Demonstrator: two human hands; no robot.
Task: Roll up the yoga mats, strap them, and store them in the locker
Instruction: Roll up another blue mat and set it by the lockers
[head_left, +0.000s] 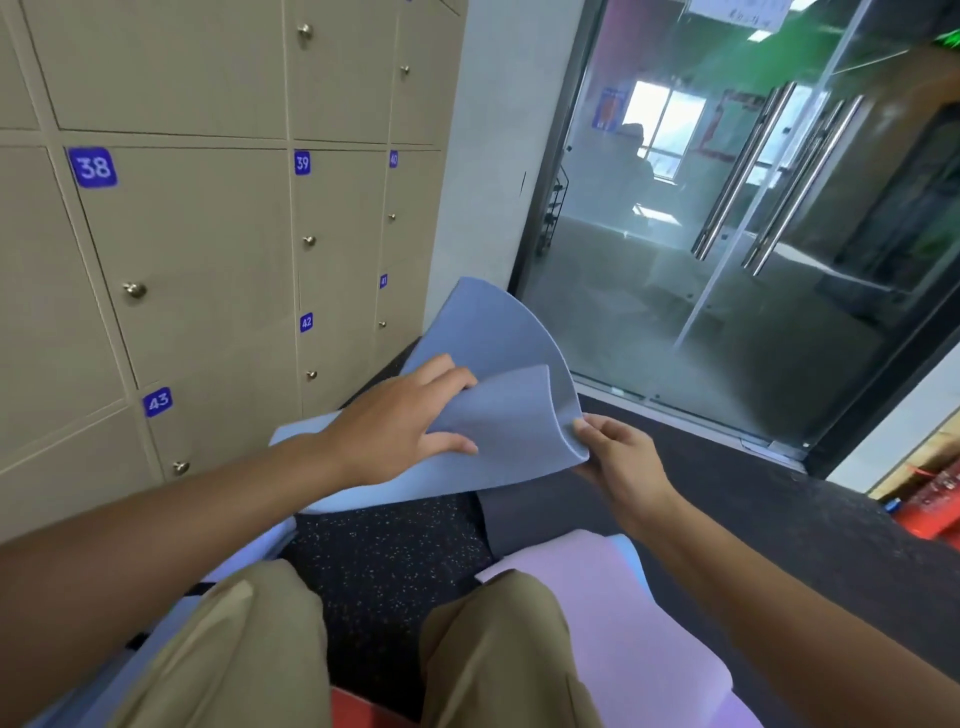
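A blue yoga mat (493, 332) is lifted off the floor in front of me, its near end curled over into a loose fold. My left hand (400, 421) grips the folded flap from the left, fingers on top. My right hand (618, 457) pinches the mat's curled right edge between thumb and fingers. A pink mat (613, 603) lies flat under my right knee. A pale blue mat (249, 551) lies under my left leg. The beige lockers (197, 249), numbered 38 to 43, fill the left wall with all doors closed.
The dark speckled floor (384, 561) shows between my knees. Glass doors (727, 234) with steel handles stand ahead on the right. Red fire extinguishers (935, 499) sit against the wall at the far right. A grey mat piece (498, 519) lies under the blue one.
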